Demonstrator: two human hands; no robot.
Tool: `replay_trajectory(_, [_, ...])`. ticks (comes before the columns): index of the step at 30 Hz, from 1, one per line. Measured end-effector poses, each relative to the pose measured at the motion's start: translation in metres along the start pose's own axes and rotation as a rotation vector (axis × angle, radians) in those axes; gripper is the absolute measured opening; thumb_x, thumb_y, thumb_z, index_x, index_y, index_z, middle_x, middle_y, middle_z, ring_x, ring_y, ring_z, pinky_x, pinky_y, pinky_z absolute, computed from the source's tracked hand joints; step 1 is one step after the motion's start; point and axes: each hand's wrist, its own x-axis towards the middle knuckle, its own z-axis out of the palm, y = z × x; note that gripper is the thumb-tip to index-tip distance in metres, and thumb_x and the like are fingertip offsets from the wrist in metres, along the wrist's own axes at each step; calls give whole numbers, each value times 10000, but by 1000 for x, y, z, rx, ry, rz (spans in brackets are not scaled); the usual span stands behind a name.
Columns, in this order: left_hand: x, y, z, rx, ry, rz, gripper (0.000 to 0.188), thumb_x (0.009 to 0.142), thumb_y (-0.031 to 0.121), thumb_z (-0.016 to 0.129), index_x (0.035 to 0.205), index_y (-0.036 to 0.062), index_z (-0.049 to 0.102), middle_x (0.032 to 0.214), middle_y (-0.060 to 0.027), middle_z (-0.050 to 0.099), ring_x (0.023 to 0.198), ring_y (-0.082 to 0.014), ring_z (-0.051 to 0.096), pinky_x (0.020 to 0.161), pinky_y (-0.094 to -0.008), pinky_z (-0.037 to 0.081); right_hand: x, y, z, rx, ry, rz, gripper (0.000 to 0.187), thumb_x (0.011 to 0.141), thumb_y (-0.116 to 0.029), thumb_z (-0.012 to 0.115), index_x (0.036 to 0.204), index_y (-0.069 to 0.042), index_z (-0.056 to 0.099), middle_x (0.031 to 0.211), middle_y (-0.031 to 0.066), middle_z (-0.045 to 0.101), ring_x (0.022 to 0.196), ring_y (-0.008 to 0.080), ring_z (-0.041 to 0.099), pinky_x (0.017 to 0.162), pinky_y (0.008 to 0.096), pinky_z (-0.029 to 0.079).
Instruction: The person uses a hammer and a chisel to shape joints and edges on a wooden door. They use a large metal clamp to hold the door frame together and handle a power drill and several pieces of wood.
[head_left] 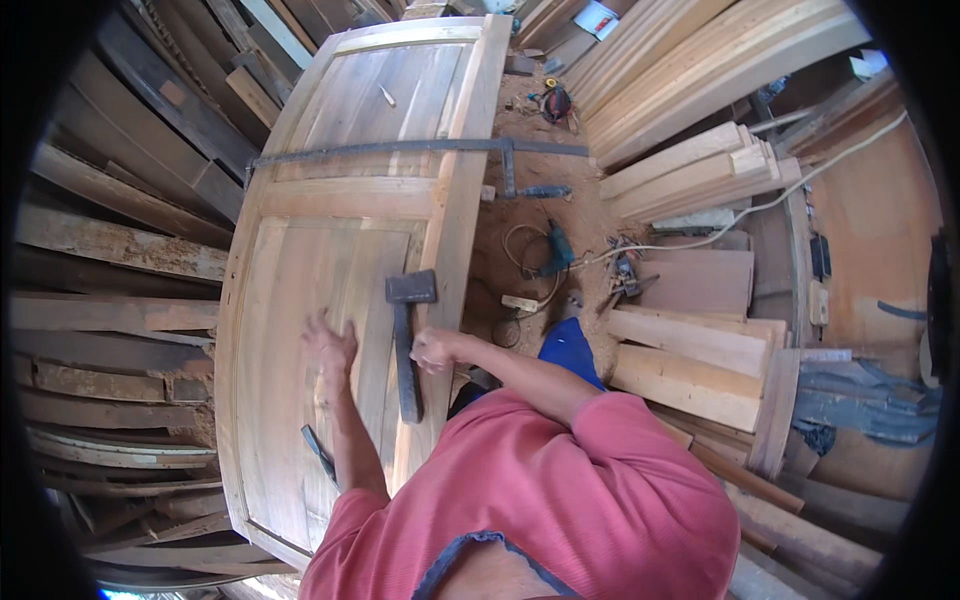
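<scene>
A panelled wooden door (440, 200) lies flat in front of me. My left hand (332, 352) is over its lower panel, fingers spread and holding nothing, slightly blurred. A mallet with a dark block head (411, 287) and a long dark handle (405, 365) rests on the door. My right hand (437, 350) is curled closed just right of that handle; whether it touches the handle or pinches something small is hidden. By my left forearm lies a dark, narrow chisel-like tool (318, 452). A long metal bar clamp (380, 148) crosses the door farther up.
A small pale pointed piece (387, 96) lies on the upper panel. Right of the door, a green corded power tool (556, 248) sits on sawdust-covered ground. Stacked light boards (690, 375) stand at the right, with a pale cable (700, 243) above them. Dark planks (120, 235) crowd the left.
</scene>
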Motion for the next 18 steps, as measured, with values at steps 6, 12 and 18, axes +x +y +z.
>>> replay_trajectory(6, [77, 188, 44, -93, -163, 138, 761, 798, 391, 733, 1434, 115, 418, 1496, -281, 336, 1365, -491, 317, 1128, -609, 243, -89, 24, -140, -179, 24, -8, 243, 937, -246, 630, 871, -18, 681, 724, 57, 656, 573, 118, 596, 490, 276, 479])
replay_trajectory(12, [129, 313, 98, -83, -206, 225, 816, 812, 409, 710, 1476, 92, 358, 1507, -309, 307, 1363, -502, 314, 1123, -602, 255, -162, 168, -303, -458, 640, 25, 247, 779, -247, 676, 755, -4, 716, 662, 121, 668, 622, 169, 646, 578, 363, 499])
replay_trajectory(18, [198, 385, 181, -26, -159, 262, 883, 843, 501, 680, 1502, 46, 308, 1540, -343, 238, 1423, -525, 233, 1161, -587, 213, -242, 280, -397, -239, 879, 169, 221, 829, -161, 613, 677, -31, 708, 533, 82, 592, 427, 164, 525, 402, 353, 410])
